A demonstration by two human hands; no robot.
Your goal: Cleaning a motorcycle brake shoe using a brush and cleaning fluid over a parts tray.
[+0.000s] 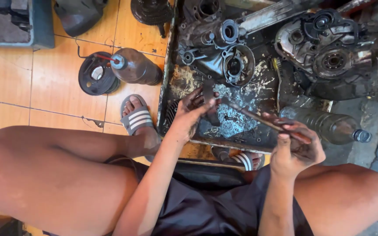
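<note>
Landmark: the shallow metal tray [178, 85], greasy and wet, on the orange tiled floor [53, 83] in front of the seated person.
Left hand: the left hand [192, 112] hovers over the tray's near left part, fingers curled around a small dark flat part [210, 101]; it is grasping that piece, held upright over the tray, probably so drips fall back into it.
Right hand: the right hand [295, 146] sits just off the tray's near right corner, clenched around the handle end of a thin rod-like tool [252, 117].
Tool: it slants up and left from the right fist toward the held part, its tip at or just short of the piece; motion blur hides whether they touch, and it may be a brush or a pick.
Pose: both forearms rise from the lap, wrists bent inward, so the two hands meet above the tray's near edge.
Engine casing, tray's far side: a grimy crankcase half [217, 52] lies in the tray beyond the hands.
Second casing: another crankcase half [329, 54] rests at the tray's far right.
Clear bottle: a plastic bottle [329, 126] lies on its side at the tray's right edge, within reach.
Oil bottle: a dark bottle [134, 66] lies left of the tray, beside a black round disc [96, 78].
Feet: striped sandals [137, 118] are planted against the tray's near left side.
</note>
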